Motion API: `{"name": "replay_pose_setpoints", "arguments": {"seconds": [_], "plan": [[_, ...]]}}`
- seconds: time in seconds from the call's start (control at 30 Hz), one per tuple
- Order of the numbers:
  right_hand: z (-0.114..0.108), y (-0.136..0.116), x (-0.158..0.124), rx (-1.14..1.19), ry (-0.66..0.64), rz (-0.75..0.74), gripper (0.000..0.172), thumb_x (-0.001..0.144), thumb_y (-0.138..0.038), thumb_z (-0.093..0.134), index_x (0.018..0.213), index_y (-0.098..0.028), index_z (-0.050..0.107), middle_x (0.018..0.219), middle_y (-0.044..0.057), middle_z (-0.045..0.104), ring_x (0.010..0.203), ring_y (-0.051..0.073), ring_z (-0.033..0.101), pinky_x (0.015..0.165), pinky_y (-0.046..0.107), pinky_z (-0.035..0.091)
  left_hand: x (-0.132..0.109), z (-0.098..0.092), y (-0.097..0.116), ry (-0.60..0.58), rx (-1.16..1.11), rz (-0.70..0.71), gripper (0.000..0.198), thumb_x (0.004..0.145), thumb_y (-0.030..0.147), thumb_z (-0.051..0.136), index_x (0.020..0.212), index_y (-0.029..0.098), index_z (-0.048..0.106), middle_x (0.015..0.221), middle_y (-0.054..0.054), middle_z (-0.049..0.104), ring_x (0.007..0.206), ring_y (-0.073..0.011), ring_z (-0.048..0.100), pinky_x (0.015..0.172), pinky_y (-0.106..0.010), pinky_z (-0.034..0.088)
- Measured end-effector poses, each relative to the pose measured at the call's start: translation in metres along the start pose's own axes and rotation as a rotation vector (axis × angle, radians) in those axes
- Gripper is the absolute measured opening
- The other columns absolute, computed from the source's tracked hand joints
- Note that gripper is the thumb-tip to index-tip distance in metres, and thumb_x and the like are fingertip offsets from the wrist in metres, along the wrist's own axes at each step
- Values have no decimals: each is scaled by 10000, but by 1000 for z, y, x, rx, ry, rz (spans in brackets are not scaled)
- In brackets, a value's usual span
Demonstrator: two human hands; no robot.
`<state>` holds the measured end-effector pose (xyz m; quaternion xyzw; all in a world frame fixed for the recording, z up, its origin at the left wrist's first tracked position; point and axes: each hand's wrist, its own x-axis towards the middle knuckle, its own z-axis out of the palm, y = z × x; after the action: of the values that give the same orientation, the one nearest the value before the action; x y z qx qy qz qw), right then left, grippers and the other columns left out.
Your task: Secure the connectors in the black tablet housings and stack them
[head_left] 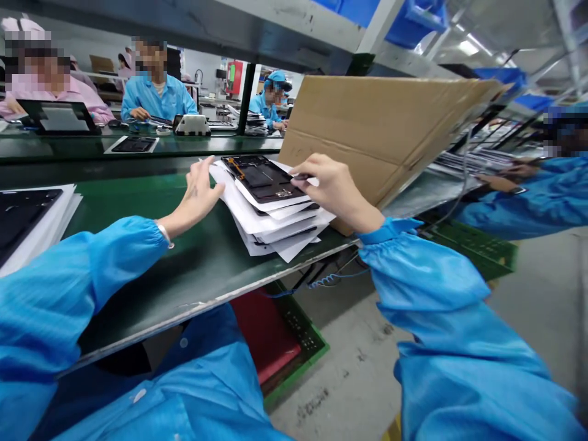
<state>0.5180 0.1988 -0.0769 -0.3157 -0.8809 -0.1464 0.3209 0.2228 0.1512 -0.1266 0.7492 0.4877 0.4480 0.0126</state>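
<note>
A stack of black flat panels interleaved with white sheets (271, 214) lies on the green work table (193, 263). My left hand (199, 193) rests against the stack's left edge with fingers stretched out. My right hand (328, 187) curls over the right edge of the top black panel (260, 177), fingers pinched on it. Both arms wear blue sleeves.
A large cardboard box (381, 131) stands tilted just behind my right hand. Another stack of panels on white sheets (27, 217) lies at the left. A co-worker's blue sleeve (528, 196) reaches in at right. Other people sit across the bench. A green crate (294, 343) sits under the table.
</note>
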Motion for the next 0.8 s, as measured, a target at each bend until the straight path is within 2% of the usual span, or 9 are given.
{"name": "replay_pose_setpoints", "arguments": {"seconds": [0.07, 0.13, 0.2, 0.37, 0.5, 0.63, 0.7, 0.8], "plan": [[1, -7, 1, 42, -87, -194, 270, 853, -103, 513, 962, -212, 735, 983, 88, 690, 938, 247, 590, 798, 372, 478, -5, -8, 8, -65, 215, 241, 480, 925, 172, 520, 1402, 217, 487, 1344, -145, 568, 1251, -310, 512, 1038, -464, 421], [6, -13, 6, 23, -169, -296, 323, 822, -47, 484, 967, -207, 724, 1000, 91, 690, 921, 237, 551, 789, 362, 450, -7, -8, 17, -164, 435, 487, 385, 958, 157, 483, 1329, 225, 562, 1298, -138, 603, 1147, -299, 561, 950, -437, 453], [11, -18, 13, -7, -234, -349, 311, 816, -36, 485, 963, -189, 711, 971, 99, 683, 895, 232, 520, 779, 354, 419, -6, -2, 24, -213, 543, 589, 326, 973, 130, 448, 1242, 217, 611, 1258, -136, 623, 1047, -285, 588, 868, -413, 463], [13, -29, 19, -8, -319, -424, 251, 822, -40, 493, 911, -194, 671, 821, 52, 622, 822, 207, 475, 714, 313, 363, 4, 14, 20, -177, 563, 555, 269, 968, 82, 418, 1069, 184, 646, 1100, -134, 651, 924, -259, 599, 780, -369, 456], [8, -34, 10, 63, -275, -412, 295, 823, -3, 431, 904, -187, 647, 822, 50, 605, 812, 199, 475, 714, 305, 366, 9, 18, 10, -151, 558, 540, 250, 984, 90, 410, 1020, 184, 639, 978, -108, 653, 867, -239, 594, 742, -339, 442], [5, -35, 3, 129, -287, -405, 113, 901, -151, 545, 948, -186, 642, 895, 64, 638, 839, 207, 512, 738, 311, 396, 7, 20, 6, -128, 540, 535, 236, 991, 95, 410, 1017, 182, 629, 957, -101, 652, 877, -234, 595, 748, -327, 439], [6, -36, 3, 105, -301, -406, 89, 899, -209, 596, 972, -186, 640, 924, 75, 642, 855, 216, 523, 744, 320, 403, 8, 22, 6, -116, 531, 528, 234, 996, 103, 405, 1004, 183, 625, 951, -100, 651, 880, -232, 595, 758, -323, 440], [11, -39, 3, 50, -244, -398, 157, 871, -110, 524, 934, -196, 639, 874, 65, 623, 838, 211, 518, 738, 317, 395, 12, 23, 6, -92, 510, 509, 248, 1011, 127, 379, 989, 187, 618, 942, -97, 646, 878, -226, 594, 771, -318, 445]]}}
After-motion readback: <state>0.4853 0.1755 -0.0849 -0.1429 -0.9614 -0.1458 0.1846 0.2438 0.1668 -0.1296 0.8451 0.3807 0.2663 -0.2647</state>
